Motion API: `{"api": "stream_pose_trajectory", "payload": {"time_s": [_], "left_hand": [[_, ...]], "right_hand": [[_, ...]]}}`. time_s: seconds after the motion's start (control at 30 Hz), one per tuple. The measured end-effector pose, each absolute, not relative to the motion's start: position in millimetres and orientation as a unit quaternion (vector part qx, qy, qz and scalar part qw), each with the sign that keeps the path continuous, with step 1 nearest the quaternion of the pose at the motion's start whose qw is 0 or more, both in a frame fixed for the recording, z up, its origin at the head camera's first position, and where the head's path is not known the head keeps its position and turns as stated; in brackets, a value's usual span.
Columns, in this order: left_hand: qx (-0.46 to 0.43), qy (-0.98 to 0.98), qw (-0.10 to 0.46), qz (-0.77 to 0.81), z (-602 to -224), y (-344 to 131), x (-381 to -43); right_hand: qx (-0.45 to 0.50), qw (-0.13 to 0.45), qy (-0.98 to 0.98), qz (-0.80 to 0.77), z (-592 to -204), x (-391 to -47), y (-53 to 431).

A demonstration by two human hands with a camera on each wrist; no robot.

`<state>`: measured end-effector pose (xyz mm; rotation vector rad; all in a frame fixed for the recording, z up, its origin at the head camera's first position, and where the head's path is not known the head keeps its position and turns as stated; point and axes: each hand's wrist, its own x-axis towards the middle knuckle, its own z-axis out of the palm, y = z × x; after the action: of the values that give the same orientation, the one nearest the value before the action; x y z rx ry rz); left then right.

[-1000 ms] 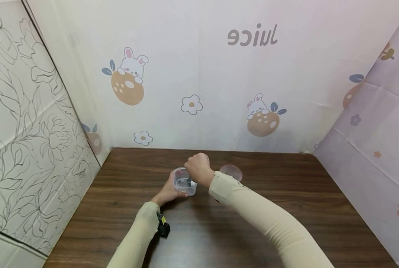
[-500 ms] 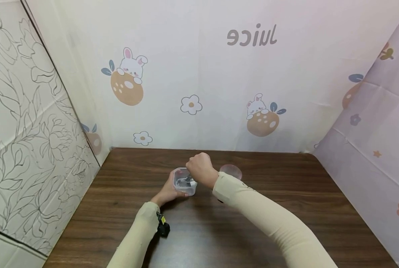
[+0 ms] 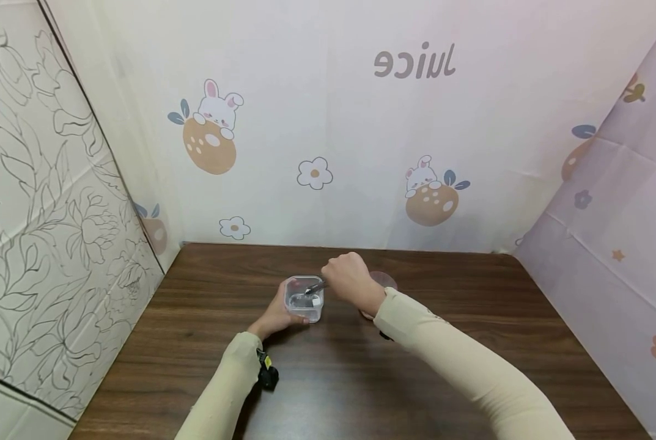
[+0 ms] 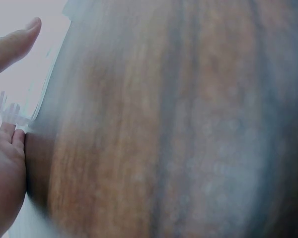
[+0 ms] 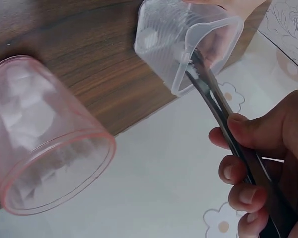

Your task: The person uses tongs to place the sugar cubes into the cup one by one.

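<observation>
A clear square plastic container (image 3: 304, 315) stands on the table, its mouth tilted a little toward the head camera. My left hand (image 3: 275, 314) grips it around the left side; the left wrist view shows the thumb (image 4: 15, 47) along one wall. My right hand (image 3: 352, 281) holds metal tongs (image 5: 223, 111), fingers curled round the arms. The tongs' tips are inside the container's mouth, with a small whitish bit beside them. A white patch shows at the container's right side. To the right, partly hidden by the right arm, is a pink-tinted clear cup (image 5: 49, 109) with whitish pieces in it.
The dark wooden table (image 3: 328, 391) reaches back to a printed cloth wall (image 3: 272, 122). A flower-patterned panel (image 3: 58, 244) borders the left side and another cloth (image 3: 625, 244) the right. A small black device (image 3: 268, 374) is strapped to the left wrist.
My right hand has moved to the right, away from above the container, so more of the tongs and the container's inside shows. My left hand and the container have stayed put.
</observation>
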<state>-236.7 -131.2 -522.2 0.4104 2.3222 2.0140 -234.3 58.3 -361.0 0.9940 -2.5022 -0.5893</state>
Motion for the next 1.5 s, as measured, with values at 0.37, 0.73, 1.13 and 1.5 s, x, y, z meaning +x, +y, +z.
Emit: {"api": "stream_pose_trajectory", "payload": {"time_s": [0.37,0.73,1.13,1.5], "left_hand": [[0.138,0.761,0.020,0.634,-524,-130,-235],[0.155,0.752,0.029,0.640,-502,-130,-224],[0.161,0.749,0.034,0.642,-494,-129,-219],[0.155,0.747,0.035,0.646,-494,-129,-219]], "right_hand": [[0.372,0.214,-0.891,-0.147,-355,-227,90],[0.364,0.219,-0.901,-0.086,-347,-225,118],[0.312,0.182,-0.930,-0.072,-339,-230,150],[0.289,0.185,-0.937,-0.059,-333,-225,180]]}}
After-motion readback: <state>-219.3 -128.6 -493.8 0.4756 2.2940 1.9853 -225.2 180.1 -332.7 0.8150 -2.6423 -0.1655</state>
